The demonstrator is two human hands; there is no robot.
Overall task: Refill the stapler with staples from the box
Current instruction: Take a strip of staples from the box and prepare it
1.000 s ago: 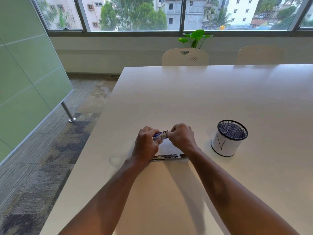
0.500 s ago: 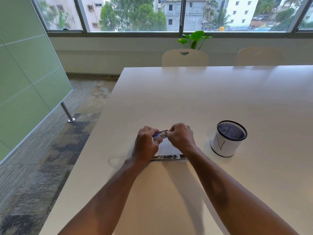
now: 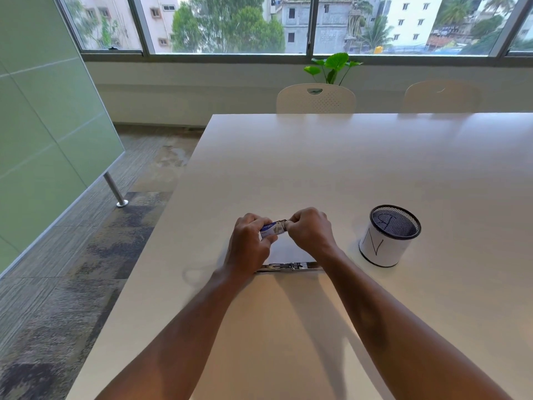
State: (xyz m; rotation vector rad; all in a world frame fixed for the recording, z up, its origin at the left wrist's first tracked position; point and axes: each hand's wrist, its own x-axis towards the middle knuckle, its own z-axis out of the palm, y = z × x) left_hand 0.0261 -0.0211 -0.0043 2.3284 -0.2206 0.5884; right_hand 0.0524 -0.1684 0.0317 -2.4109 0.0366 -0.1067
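Note:
A small blue and white staple box is held just above the white table. My left hand grips its left end. My right hand pinches its right end with fingertips closed there. Whether the box is open I cannot tell. The metal stapler lies flat on the table just below my hands, between my wrists, with its two ends hidden behind them. A pale sheet lies between the box and the stapler.
A white cup with a black mesh rim stands right of my right hand. The table's left edge drops to carpet near my left arm. Two white chairs and a plant stand beyond the far edge.
The hands have barely moved. Both keep hold of the staple box at the same spot above the stapler.

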